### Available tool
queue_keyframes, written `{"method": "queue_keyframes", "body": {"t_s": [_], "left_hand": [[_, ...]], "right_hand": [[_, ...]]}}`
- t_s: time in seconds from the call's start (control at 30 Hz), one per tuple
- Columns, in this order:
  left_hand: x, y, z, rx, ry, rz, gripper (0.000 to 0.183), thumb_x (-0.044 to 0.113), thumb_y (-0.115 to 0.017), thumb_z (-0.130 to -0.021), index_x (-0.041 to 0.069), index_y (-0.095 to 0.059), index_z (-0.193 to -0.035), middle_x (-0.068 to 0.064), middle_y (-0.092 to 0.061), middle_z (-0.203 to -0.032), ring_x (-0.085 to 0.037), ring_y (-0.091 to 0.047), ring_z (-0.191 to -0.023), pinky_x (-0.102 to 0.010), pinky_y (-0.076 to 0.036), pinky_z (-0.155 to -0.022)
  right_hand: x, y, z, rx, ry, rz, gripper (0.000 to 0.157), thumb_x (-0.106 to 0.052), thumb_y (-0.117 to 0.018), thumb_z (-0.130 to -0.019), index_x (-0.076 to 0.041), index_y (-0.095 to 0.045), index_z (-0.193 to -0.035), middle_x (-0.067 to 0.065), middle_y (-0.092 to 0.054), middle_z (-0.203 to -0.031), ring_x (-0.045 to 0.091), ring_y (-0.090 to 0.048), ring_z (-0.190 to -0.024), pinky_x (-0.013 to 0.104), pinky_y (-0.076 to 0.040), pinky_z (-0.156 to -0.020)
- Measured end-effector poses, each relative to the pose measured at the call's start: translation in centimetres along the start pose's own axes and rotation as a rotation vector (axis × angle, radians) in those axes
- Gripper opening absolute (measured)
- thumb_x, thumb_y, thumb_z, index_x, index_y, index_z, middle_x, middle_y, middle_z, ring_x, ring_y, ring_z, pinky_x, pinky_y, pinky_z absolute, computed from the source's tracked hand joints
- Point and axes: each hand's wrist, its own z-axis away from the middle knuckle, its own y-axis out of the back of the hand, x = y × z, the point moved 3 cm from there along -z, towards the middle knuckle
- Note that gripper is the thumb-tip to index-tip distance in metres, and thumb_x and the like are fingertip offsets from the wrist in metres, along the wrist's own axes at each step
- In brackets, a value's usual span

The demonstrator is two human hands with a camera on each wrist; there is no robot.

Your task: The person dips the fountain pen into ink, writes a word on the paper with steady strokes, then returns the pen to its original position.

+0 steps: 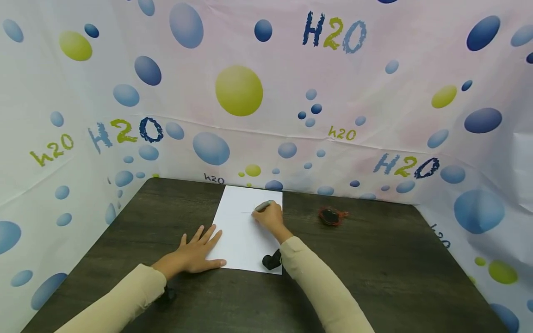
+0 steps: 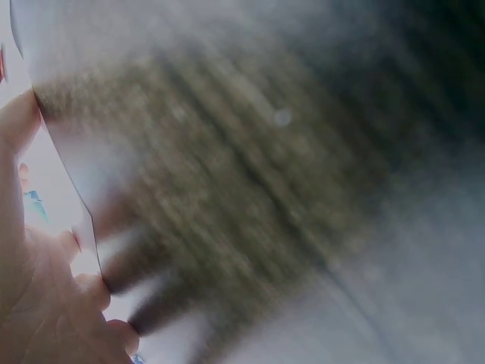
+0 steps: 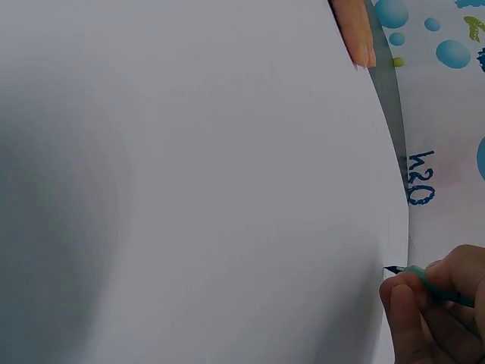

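A white sheet of paper (image 1: 239,240) lies upright on the dark table in the head view, with a thin faint line across its upper part. My left hand (image 1: 193,252) rests with spread fingers at the paper's lower left edge, thumb along the bottom. On the upper right of the sheet, my right hand (image 1: 270,217) pinches a pen (image 1: 263,206) between thumb and fingers. The right wrist view shows the pen (image 3: 417,274) has a greenish barrel and a dark pointed tip close to the paper (image 3: 227,167).
A small orange-red object (image 1: 331,216) with a dark middle lies right of the paper on the dark wood table (image 1: 374,259). Behind and beside the table hangs a white backdrop (image 1: 291,69) with bubbles and H2O lettering. A black piece (image 1: 271,260) shows at the right sleeve, over the paper.
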Motion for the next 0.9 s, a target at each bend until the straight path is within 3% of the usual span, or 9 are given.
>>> {"method": "queue_keyframes", "body": {"t_s": [0.9], "left_hand": [[-0.2, -0.1, -0.3, 0.003, 0.002, -0.006, 0.092, 0.066, -0.052, -0.087, 0.012, -0.020, -0.154, -0.015, -0.006, -0.161, -0.047, -0.002, -0.144, -0.077, 0.001, -0.100]], "right_hand": [[-1.3, -0.7, 2.5, -0.072, 0.074, -0.014, 0.007, -0.007, -0.070, -0.079, -0.010, -0.074, -0.075, 0.000, -0.068, -0.062, 0.010, -0.059, -0.055, 0.024, -0.049, -0.054]]}}
